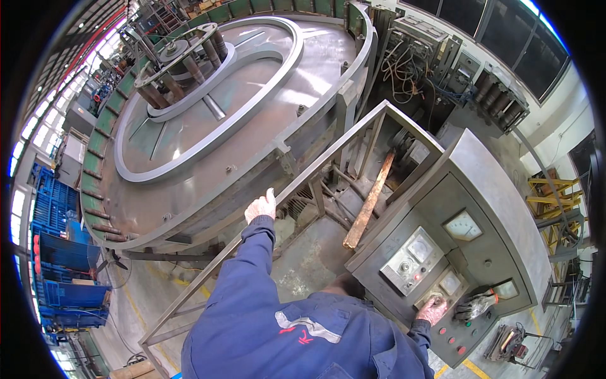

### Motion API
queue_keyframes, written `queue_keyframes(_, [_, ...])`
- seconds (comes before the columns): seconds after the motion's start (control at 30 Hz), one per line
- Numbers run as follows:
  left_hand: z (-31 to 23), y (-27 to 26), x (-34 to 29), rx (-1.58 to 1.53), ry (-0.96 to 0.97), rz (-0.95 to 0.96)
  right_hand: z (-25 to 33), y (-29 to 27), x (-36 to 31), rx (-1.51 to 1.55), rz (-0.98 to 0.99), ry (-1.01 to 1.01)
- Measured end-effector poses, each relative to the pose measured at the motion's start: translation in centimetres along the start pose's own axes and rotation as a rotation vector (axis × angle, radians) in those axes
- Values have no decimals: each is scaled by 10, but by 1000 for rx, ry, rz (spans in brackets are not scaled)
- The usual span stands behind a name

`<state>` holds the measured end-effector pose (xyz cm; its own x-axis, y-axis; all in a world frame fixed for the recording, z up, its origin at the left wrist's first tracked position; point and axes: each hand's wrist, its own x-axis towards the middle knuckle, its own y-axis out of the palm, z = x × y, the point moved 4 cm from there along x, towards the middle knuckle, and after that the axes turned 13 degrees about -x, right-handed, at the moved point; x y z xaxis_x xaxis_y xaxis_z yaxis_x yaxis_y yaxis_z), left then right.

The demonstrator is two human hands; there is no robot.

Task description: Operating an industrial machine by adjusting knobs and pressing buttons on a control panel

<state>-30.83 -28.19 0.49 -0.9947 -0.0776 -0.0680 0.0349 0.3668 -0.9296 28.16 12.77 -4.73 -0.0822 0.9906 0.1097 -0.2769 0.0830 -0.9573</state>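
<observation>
My left hand (261, 206) is closed over the top bar of a grey metal railing (315, 165), its thumb pointing up. Beyond that bar stands a large round steel machine table (208, 148). At the lower right, my right hand (433, 310) is at the control panel, its fingers closed around a small knob (435, 297) below a gauge (450, 282); the fingers partly cover the knob. Just right of this hand, a grey work glove (475, 307) with an orange cuff edge rests against the panel. A second meter module (413, 259) with dials and a red light sits farther left on the grey control cabinet (505, 215).
A wooden plank (371, 201) leans inside the railing, beside cables and a motor. Red buttons (461, 350) line the cabinet's lower panel. Blue metal racks (60, 252) stand at far left, yellow steel framing (555, 202) at right. Loose wiring (399, 69) hangs from equipment behind.
</observation>
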Motion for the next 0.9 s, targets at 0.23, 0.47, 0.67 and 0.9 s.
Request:
queue_keyframes(0.23, [3, 2, 1, -13, -24, 29, 6, -4, -2, 11, 15, 11])
queue_keyframes(0.47, [-1, -1, -2, -16, 8, -8, 0, -1, 0, -28, -9, 9])
queue_keyframes(0.67, [-1, -1, -3, -26, 9, -16, 1, -1, 0, -60, -4, 24])
queue_keyframes(0.9, [2, 3, 0, -20, 29, -42, 0, 1, 0, -52, -32, 21])
